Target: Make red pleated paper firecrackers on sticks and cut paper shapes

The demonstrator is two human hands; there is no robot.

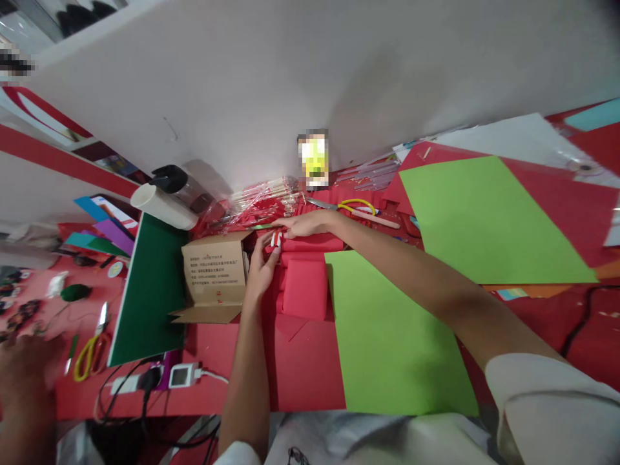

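Note:
My left hand (pixel 264 266) is closed, thumb and fingers around a small red-and-white striped item (pixel 276 239) whose kind I cannot make out. Just beyond it, my right hand (pixel 310 224) reaches across from the right, palm down, with its fingers stretched to the left over red paper pieces. Below the right hand lies a flat red folded piece (pixel 314 243). Nearer to me is a stack of red folded pieces (pixel 306 287). An open cardboard box (pixel 216 274) stands directly left of my left hand.
Light green sheets (pixel 387 342) lie at the right. Scissors with yellow handles (pixel 357 205) and wrapped sticks (pixel 264 197) lie at the back by the wall. A dark green board (pixel 145 297) stands left, beside a white cup (pixel 162 205). Another person's hand (pixel 29 368) is at far left.

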